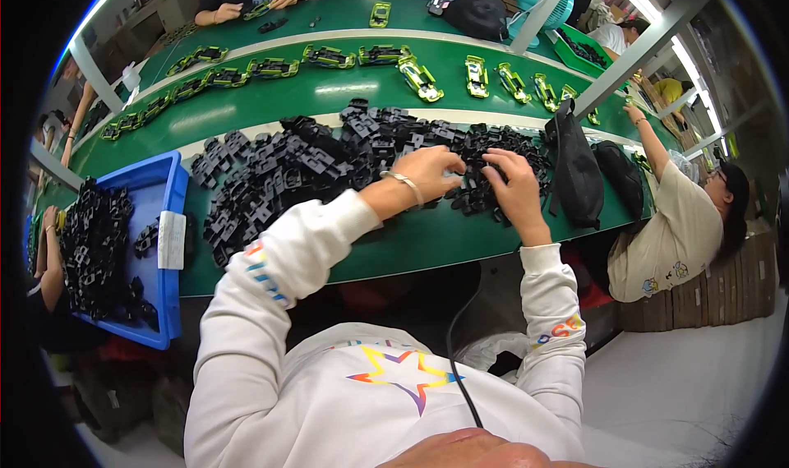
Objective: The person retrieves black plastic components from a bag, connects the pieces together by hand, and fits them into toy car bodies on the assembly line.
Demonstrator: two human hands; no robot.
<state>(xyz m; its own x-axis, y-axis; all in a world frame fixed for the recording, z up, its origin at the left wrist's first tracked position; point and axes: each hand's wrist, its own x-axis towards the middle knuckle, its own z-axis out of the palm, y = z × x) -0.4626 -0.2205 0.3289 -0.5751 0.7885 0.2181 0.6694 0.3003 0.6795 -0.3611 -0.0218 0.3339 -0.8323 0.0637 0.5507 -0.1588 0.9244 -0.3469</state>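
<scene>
Head view: small black parts (475, 198) lie between left hand (429, 174) and right hand (518, 190), equally near; hands apart, facing; can't tell if either grips anything.

black parts (316, 152): matt plastic | blue crate (171, 299): smooth plastic | white sweatshirt (246, 345): matt cloth

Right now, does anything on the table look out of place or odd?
What looks like a black bag lies beside the heap of black parts, odd among work pieces. The green toy cars beyond also point different ways.
</scene>
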